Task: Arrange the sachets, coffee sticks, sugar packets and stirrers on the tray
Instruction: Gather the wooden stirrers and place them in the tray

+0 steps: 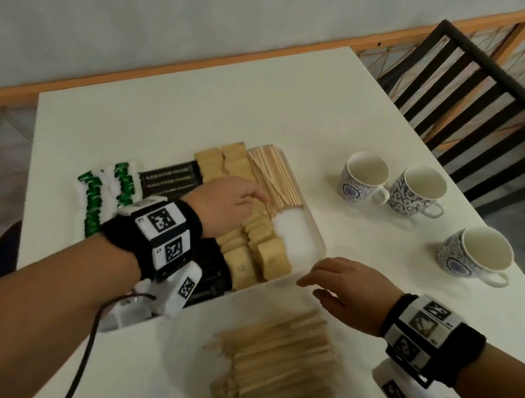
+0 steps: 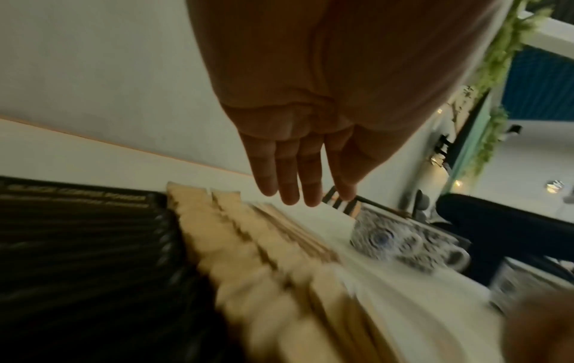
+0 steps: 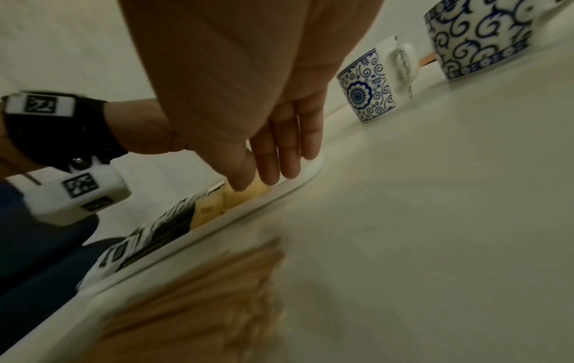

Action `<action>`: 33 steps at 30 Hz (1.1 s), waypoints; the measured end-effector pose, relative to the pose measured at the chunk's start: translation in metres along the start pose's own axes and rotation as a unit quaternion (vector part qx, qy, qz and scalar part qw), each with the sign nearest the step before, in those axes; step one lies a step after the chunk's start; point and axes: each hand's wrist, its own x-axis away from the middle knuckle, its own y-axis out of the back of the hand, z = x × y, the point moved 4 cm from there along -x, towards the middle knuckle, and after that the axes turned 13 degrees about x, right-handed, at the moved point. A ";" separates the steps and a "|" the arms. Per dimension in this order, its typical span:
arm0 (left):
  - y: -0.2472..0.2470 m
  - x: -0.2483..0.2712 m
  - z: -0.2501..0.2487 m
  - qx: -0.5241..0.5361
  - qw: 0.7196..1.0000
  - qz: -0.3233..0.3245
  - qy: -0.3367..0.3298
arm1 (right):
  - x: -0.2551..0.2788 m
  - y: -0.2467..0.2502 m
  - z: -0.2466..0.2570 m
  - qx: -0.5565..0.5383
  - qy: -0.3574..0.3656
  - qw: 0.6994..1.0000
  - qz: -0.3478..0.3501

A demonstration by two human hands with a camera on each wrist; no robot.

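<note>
Head view: both hands slack and empty, left hand (image 1: 225, 205) over stirrers (image 1: 274, 176), right hand (image 1: 345, 285) beside tray (image 1: 317, 241).

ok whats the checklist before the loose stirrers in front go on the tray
1. Left hand free: ok, fingers straight, holding nothing.
2. Right hand free: ok, open, near the tray corner.
3. Loose stirrers reachable: ok, piled on the table in front of the tray.
4. Space on tray: ok, bare patch in front of the tray stirrers.
5. Sugar packets tidy: not ok, some lean unevenly.
6. Cups clear of path: ok, off to the right.
</note>
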 end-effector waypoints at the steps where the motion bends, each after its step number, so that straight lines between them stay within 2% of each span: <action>1: -0.012 0.016 0.005 -0.012 1.000 0.016 -0.005 | 0.005 -0.002 0.005 0.002 0.010 1.000 0.006; 5: -0.056 0.075 0.020 0.001 0.999 0.029 -0.022 | 0.019 -0.012 0.021 0.029 0.061 0.997 0.033; 8: -0.090 0.103 0.030 -0.012 0.999 0.046 -0.018 | 0.025 -0.017 0.028 0.025 0.053 0.992 0.111; 11: -0.122 0.118 0.040 -0.074 0.995 0.067 0.001 | 0.033 -0.022 0.032 0.050 0.044 0.980 0.187; 15: -0.148 0.131 0.046 -0.174 0.981 0.082 0.040 | 0.043 -0.030 0.047 0.084 0.037 0.976 0.198; 19: -0.168 0.133 0.054 -0.215 0.972 0.071 0.057 | 0.049 -0.045 0.061 0.127 0.042 0.970 0.202; 27: -0.172 0.130 0.060 -0.188 0.978 0.051 0.074 | 0.045 -0.046 0.061 0.108 0.025 0.982 0.151; 30: -0.167 0.126 0.056 -0.167 0.984 0.017 0.062 | 0.037 -0.040 0.056 0.101 0.021 0.986 0.127; 33: -0.157 0.119 0.049 -0.154 0.986 -0.015 0.055 | 0.025 -0.032 0.053 0.106 0.024 0.983 0.151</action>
